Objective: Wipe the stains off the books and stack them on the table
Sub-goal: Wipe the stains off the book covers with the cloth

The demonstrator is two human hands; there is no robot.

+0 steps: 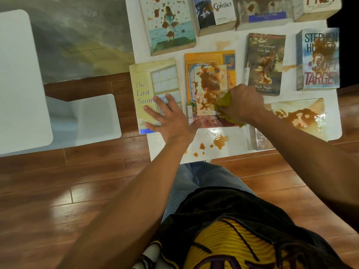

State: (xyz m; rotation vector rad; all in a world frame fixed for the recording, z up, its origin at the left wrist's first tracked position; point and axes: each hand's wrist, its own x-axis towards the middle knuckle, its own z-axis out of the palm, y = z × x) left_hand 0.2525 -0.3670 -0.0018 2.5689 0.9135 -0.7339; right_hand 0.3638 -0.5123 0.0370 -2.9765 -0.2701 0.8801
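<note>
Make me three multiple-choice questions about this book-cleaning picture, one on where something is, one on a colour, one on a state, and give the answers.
1. Where does the left hand rest?
A. On The Last Summer book
B. On the floor
C. On the Mark Twain book

2. What colour is the cloth?
A. Blue
B. Yellow-green
C. White

3. What state is the orange-covered book in?
A. Wiped clean
B. Open
C. Stained brown

Answers: 1 A, its fingers spread flat across that cover. 2 B, yellow-green fabric shows in the right hand. 3 C, brown splotches cover its middle.
</note>
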